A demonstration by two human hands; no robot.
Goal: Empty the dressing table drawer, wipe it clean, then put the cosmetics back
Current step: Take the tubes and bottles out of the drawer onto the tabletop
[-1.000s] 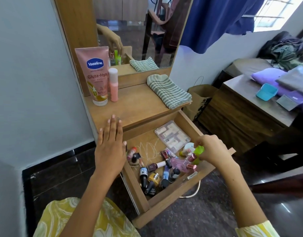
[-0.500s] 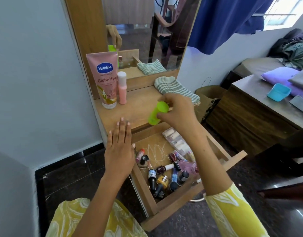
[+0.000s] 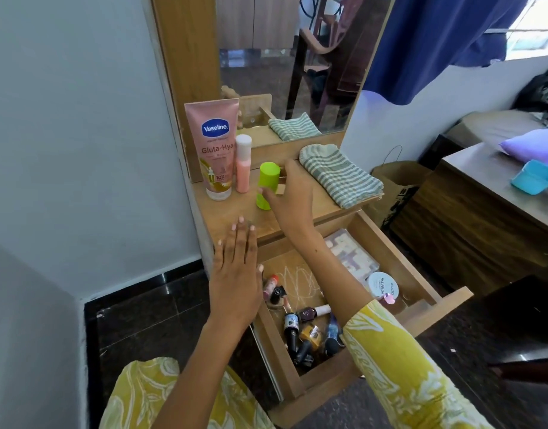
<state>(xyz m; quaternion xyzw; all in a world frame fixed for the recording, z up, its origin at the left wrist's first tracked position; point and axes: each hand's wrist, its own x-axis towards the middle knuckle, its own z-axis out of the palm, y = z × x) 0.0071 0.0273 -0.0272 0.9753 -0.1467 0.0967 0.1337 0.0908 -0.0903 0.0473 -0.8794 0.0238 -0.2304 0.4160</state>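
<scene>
Drawer is pulled out under the counter and it's nowhere near empty yet: nail polish bottles are piled in the near left corner, a round nail polish remover tub sits toward the right side and a clear palette case lies at the back. Right hand is up on the counter, fingers curled round a lime green bottle, which stands upright, maybe tipped a hair, just right of the small pink bottle and the big Vaseline tube. Looks to me like it's being set down there, but I can't tell if the base is fully planted. Left hand is flat with fingers straight, resting on the counter's front edge right at the drawer's left corner, holding nothing. So the next grab turns on this: the polish pile lies just below and right of that left hand, while the right one has to come back toward the body and down into the drawer. Bottles mostly lie on their sides pointing front to back. Striped cloth waits folded on the counter's right end for the wiping.
</scene>
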